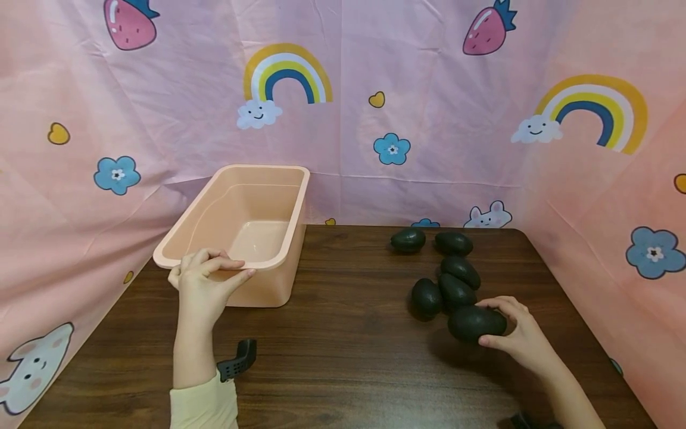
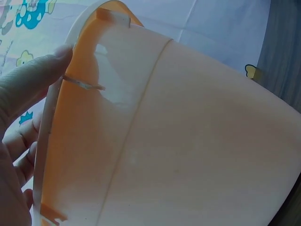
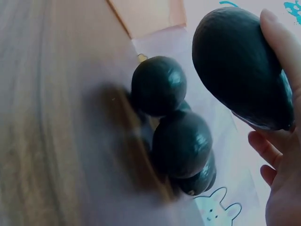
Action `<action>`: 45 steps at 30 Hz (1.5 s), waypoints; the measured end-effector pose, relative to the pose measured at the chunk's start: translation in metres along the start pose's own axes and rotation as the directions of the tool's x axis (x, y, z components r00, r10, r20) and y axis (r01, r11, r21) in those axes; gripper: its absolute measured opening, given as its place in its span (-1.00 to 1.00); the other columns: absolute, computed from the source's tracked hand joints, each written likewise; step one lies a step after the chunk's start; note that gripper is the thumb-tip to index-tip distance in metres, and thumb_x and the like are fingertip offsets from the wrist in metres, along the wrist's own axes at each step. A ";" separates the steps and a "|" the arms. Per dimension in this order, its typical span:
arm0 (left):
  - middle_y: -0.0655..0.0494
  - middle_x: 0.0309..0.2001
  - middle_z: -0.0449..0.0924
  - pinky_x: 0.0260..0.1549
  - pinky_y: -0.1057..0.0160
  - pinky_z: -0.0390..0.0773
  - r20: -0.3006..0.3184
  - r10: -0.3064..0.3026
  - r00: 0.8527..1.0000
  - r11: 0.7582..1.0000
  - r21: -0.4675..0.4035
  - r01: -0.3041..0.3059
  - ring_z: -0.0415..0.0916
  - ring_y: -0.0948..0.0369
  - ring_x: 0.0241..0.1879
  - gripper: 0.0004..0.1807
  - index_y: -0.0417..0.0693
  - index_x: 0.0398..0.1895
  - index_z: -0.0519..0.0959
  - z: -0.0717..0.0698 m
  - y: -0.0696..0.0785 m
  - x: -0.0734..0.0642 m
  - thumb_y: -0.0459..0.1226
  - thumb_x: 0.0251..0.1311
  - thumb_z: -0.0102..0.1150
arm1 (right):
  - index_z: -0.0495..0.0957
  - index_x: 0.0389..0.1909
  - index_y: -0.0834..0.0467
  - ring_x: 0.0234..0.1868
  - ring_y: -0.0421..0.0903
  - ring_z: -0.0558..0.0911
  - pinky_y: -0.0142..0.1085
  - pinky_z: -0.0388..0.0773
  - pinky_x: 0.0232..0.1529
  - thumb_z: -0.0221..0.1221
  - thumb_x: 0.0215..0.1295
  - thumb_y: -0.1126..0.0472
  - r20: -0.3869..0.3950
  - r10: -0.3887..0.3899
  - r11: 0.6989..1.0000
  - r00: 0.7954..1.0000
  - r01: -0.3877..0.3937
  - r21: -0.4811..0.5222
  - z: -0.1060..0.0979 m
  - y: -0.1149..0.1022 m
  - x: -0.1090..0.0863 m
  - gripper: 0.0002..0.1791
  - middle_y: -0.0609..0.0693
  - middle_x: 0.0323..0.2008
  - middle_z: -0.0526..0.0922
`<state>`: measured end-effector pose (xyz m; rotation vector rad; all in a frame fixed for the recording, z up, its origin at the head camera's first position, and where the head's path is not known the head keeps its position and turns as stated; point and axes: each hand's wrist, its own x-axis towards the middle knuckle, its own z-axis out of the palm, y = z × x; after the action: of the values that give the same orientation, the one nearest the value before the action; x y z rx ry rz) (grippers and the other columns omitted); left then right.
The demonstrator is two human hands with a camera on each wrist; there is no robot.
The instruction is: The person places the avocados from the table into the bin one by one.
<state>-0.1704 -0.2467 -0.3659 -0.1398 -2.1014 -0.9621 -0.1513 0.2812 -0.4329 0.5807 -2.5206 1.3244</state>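
Note:
My right hand (image 1: 517, 333) holds a dark green avocado (image 1: 476, 323) between thumb and fingers. In the right wrist view that avocado (image 3: 237, 66) is up off the table, with the thumb along one side. Several more avocados (image 1: 427, 297) lie on the table just beyond it, some of them close against each other. My left hand (image 1: 206, 280) pinches the near rim of a peach-coloured plastic bin (image 1: 268, 285), thumb on the outer side and fingers over the edge. The left wrist view shows the bin's outer wall (image 2: 188, 132) up close.
The bin stands at the back left of a dark brown wooden table (image 1: 348, 357). Behind and at both sides hangs a pink patterned cloth (image 1: 439, 167). A black strap (image 1: 238, 359) is on the left wrist, above a pale yellow sleeve (image 1: 203, 405).

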 end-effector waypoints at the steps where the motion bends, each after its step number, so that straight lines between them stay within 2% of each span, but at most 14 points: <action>1: 0.05 -0.35 0.54 0.04 0.03 -0.21 0.000 -0.001 1.000 1.000 0.000 0.001 0.26 0.14 -0.16 -0.76 -0.12 -0.56 0.74 0.000 0.000 0.000 -0.37 -0.40 0.63 | 0.57 -0.03 0.16 -0.03 -0.15 0.25 -0.15 0.06 -0.14 0.50 -0.25 0.42 -0.001 0.003 1.000 1.000 -0.003 0.001 -0.001 -0.002 0.001 -0.38 0.01 -0.06 0.48; 10: 0.04 -0.35 0.54 0.04 0.06 -0.21 -0.013 0.002 1.000 1.000 -0.007 -0.002 0.26 0.16 -0.16 -0.76 -0.11 -0.56 0.74 0.001 -0.001 0.000 -0.37 -0.40 0.64 | 0.55 0.00 0.20 -0.01 -0.11 0.19 -0.10 0.10 -0.13 0.48 -0.18 0.44 -0.001 0.021 0.999 1.000 -0.021 0.040 -0.006 -0.020 0.011 -0.39 0.01 -0.03 0.43; 17: 0.06 -0.35 0.53 0.05 0.08 -0.22 -0.025 0.009 1.000 1.000 -0.029 -0.010 0.25 0.21 -0.17 -0.76 -0.11 -0.56 0.74 0.002 -0.002 -0.001 -0.38 -0.40 0.63 | 0.56 -0.01 0.15 -0.02 -0.11 0.24 -0.06 0.09 -0.13 0.49 -0.19 0.40 -0.028 0.020 1.000 0.999 -0.019 0.020 -0.007 -0.031 0.018 -0.40 -0.01 -0.04 0.44; 23: 0.04 -0.34 0.54 0.03 0.08 -0.21 -0.027 0.008 1.000 1.000 -0.027 -0.008 0.24 0.24 -0.17 -0.76 -0.11 -0.57 0.74 0.002 -0.003 -0.002 -0.38 -0.40 0.63 | 0.56 -0.01 0.18 -0.04 -0.11 0.23 -0.14 0.18 -0.15 0.47 -0.14 0.40 -0.037 0.025 0.999 0.999 -0.024 0.021 -0.005 -0.037 0.025 -0.43 -0.01 -0.04 0.44; 33: 0.06 -0.34 0.54 -0.01 0.06 -0.20 0.004 0.004 1.000 1.000 -0.006 -0.004 0.24 0.20 -0.18 -0.75 -0.11 -0.55 0.74 0.000 -0.002 0.000 -0.37 -0.41 0.64 | 0.57 -0.03 0.21 0.00 -0.14 0.30 -0.21 0.18 -0.07 0.47 -0.18 0.44 -0.073 -0.030 0.998 0.997 0.035 0.057 0.001 -0.046 0.038 -0.43 -0.04 -0.07 0.49; 40: 0.09 -0.34 0.53 0.02 0.07 -0.22 0.019 -0.027 0.999 1.000 -0.010 0.027 0.23 0.25 -0.17 -0.76 -0.12 -0.54 0.74 0.000 -0.002 0.001 -0.38 -0.38 0.62 | 0.56 -0.02 0.24 -0.02 -0.15 0.35 -0.38 0.29 -0.07 0.47 -0.19 0.47 -0.090 -0.072 0.993 0.993 0.080 0.087 0.004 -0.058 0.051 -0.42 -0.07 -0.07 0.51; 45: 0.07 -0.34 0.53 0.01 0.06 -0.21 0.029 -0.038 0.999 0.999 -0.010 0.038 0.23 0.22 -0.16 -0.77 -0.14 -0.54 0.74 0.000 0.001 0.001 -0.38 -0.36 0.61 | 0.56 -0.01 0.25 -0.02 -0.15 0.38 -0.40 0.33 -0.08 0.45 -0.14 0.47 -0.084 -0.069 0.988 0.994 0.080 0.132 0.006 -0.068 0.060 -0.44 -0.07 -0.07 0.51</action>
<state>-0.1708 -0.2466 -0.3646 -0.1207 -2.1325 -0.9995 -0.1746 0.2274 -0.3641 0.6305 -2.3365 1.4691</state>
